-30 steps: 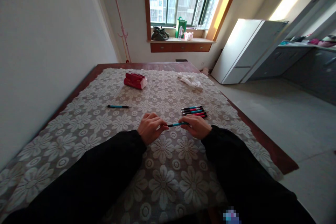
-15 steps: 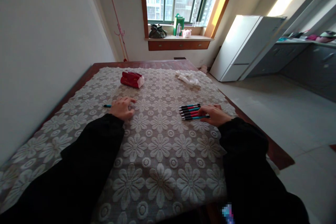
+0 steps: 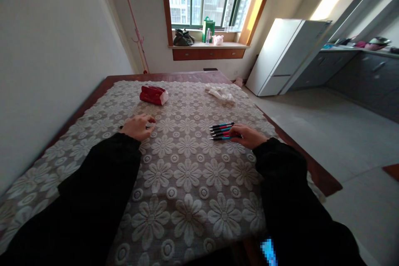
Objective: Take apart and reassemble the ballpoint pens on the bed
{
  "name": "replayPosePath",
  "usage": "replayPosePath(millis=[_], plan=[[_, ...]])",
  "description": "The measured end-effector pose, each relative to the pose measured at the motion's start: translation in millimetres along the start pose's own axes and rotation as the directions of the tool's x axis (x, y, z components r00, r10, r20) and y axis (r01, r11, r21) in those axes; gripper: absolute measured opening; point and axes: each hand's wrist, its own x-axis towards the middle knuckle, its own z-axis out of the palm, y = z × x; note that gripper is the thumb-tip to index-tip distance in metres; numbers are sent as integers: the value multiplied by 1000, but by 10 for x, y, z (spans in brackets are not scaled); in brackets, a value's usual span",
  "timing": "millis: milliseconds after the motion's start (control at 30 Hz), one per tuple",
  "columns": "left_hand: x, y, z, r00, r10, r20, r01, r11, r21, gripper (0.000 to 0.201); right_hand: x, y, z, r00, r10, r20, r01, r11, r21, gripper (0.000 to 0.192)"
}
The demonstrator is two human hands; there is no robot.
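My left hand (image 3: 137, 127) rests low over the patterned tablecloth (image 3: 187, 145), its thumb and forefinger apart. Beneath it lies a pen (image 3: 121, 127), mostly covered by the hand; a dark end shows at the left and what seems its other end between finger and thumb. On the right, several pens (image 3: 221, 125) in black, teal and red lie side by side in a row, tips pointing left. My right hand (image 3: 247, 136) is at their right ends, thumb and fingers closed on the nearest pen (image 3: 218, 138). The right ends of the others are partly hidden by my fingers.
Farther back on the table lie a red packet (image 3: 153, 95) and a crumpled white cloth or plastic piece (image 3: 220, 93). A wall (image 3: 62, 29) runs along the left. Beyond stand a window sill (image 3: 208, 45) with bags and a white fridge (image 3: 283, 58).
My left hand has shifted left over its pen, covering more of it. The nearest pen has slid slightly left in my right hand, so its tip lines up closer with the others.
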Motion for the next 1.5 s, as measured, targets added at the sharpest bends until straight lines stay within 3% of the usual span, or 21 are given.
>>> replayPosePath(millis=[167, 300, 433, 567, 700, 767, 867, 967, 1033, 1200, 1500], plan=[[-24, -70, -38, 992, -110, 63, 102, 988, 114, 40, 12, -59, -12, 995, 53, -79, -26, 948, 317, 21], [-1, -239, -28, 957, -190, 220, 153, 972, 177, 39, -16, -74, 0, 998, 61, 35, -70, 830, 553, 37], [9, -257, -35, 963, -160, 217, 117, 973, 198, 29, -24, -77, 31, 988, 50, 147, -131, 781, 611, 37], [11, -210, -91, 958, -204, 204, 161, 965, 207, 25, -33, -122, 19, 991, 5, 133, -66, 886, 459, 30], [-4, -9, -216, 972, -153, 176, 141, 987, 81, 27, -95, -209, 13, 991, -132, -17, 132, 967, 218, 27], [-71, 241, -257, 990, -66, 125, 66, 998, 9, 28, -146, -196, 50, 976, -198, -90, 204, 976, 71, 30], [-271, 760, -181, 996, 86, -36, -87, 996, -25, 29, -219, -80, 139, 970, -206, -130, 191, 975, -116, 34], [-502, 1207, 55, 956, 273, -107, -281, 958, -66, 29, -258, 69, 218, 979, -162, -125, 140, 975, -170, 30], [-604, 1351, 221, 908, 406, -103, -415, 903, -107, 29, -263, 136, 248, 980, -146, -134, 122, 977, -172, 26], [-625, 1313, 390, 827, 545, -139, -562, 803, -197, 29, -241, 178, 291, 974, -125, -191, 93, 982, -166, 23], [-634, 1319, 343, 781, 592, -197, -624, 751, -216, 28, -227, 189, 358, 960, -83, -266, 14, 968, -249, 12]])
